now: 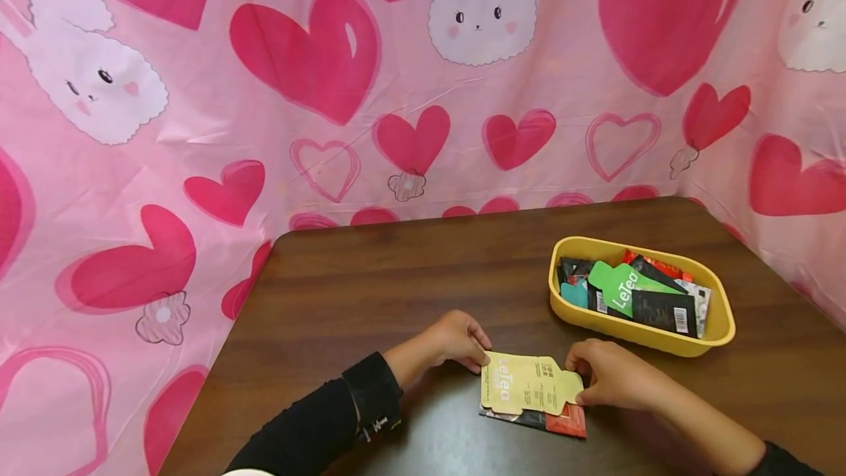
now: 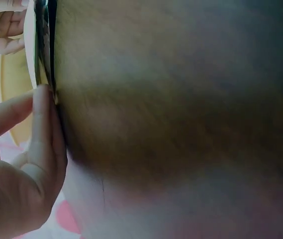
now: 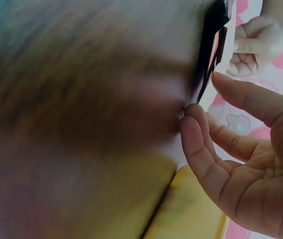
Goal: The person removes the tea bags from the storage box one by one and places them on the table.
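Note:
A stack of flat packets lies near the front of the table, topped by a pale yellow bottle-shaped LeTea packet (image 1: 522,382). Beneath it, the edges of a red and black sachet (image 1: 565,423) stick out toward me. My left hand (image 1: 460,340) pinches the stack's left end between thumb and fingers. At the other end, my right hand (image 1: 611,373) grips the right edge, thumb on the near side. In the left wrist view, the left hand's fingertips (image 2: 42,92) meet the layered edge. The right wrist view has the right hand's thumb (image 3: 250,97) along the packets.
A yellow basket (image 1: 634,340) stands at the right on the brown wooden table (image 1: 396,270). Inside lie several packets, among them a green LeTea packet (image 1: 624,285) and a black sachet (image 1: 661,313). A pink curtain (image 1: 423,79) with hearts and rabbits hangs behind the table.

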The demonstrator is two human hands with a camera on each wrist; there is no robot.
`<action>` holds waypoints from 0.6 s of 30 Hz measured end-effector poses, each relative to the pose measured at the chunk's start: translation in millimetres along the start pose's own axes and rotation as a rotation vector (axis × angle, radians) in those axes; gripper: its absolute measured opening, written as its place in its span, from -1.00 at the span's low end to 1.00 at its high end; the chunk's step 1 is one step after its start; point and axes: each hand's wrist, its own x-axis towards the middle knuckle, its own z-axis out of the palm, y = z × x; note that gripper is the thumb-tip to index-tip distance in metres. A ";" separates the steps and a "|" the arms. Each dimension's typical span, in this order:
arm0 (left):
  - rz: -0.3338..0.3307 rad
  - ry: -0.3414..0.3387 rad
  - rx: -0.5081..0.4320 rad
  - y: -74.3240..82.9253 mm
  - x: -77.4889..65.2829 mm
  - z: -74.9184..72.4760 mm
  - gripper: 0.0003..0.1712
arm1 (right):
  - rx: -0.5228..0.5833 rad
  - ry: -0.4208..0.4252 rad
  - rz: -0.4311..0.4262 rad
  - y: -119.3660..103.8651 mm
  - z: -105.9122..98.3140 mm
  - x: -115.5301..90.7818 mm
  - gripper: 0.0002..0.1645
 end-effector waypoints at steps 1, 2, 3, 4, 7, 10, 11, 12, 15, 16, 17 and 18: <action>0.004 0.004 0.002 -0.3 0.1 0.3 -0.81 | -0.006 0.004 -0.001 -0.6 0.5 0.0 -0.57; 0.011 0.007 0.003 -0.6 0.1 0.6 -0.81 | -0.012 0.007 -0.001 -1.1 1.0 -0.2 -0.57; 0.016 0.009 0.004 -0.8 0.2 0.8 -0.81 | -0.018 0.011 -0.002 -1.5 1.4 -0.3 -0.57; 0.019 0.011 0.006 -1.1 0.3 0.9 -0.81 | -0.021 0.013 -0.003 -1.9 1.9 -0.6 -0.56; 0.019 0.007 0.014 -1.5 0.8 0.5 -0.81 | -0.024 0.018 0.003 -2.8 2.4 -1.3 -0.56; 0.000 -0.029 0.050 2.3 1.7 -4.2 -0.82 | -0.030 0.021 0.007 -3.9 0.5 -2.8 -0.56; -0.004 -0.048 0.067 5.3 2.4 -6.9 -0.82 | -0.024 0.022 0.010 -4.6 -1.3 -4.4 -0.57; -0.005 -0.063 0.089 9.4 3.5 -10.0 -0.83 | -0.023 0.026 0.008 -5.3 -4.0 -6.0 -0.57; 0.013 -0.108 0.138 30.1 8.2 -20.4 -0.87 | -0.014 0.065 -0.038 -5.8 -19.3 -12.0 -0.62; 0.028 -0.115 0.141 39.1 10.4 -22.9 -0.88 | -0.015 0.089 -0.045 -5.7 -27.6 -13.8 -0.65; 0.044 -0.122 0.135 48.5 13.0 -24.4 -0.89 | -0.024 0.123 -0.051 -4.3 -36.8 -15.4 -0.69; 0.058 -0.125 0.124 58.0 16.1 -24.6 -0.89 | -0.043 0.163 -0.052 -2.0 -46.7 -16.4 -0.72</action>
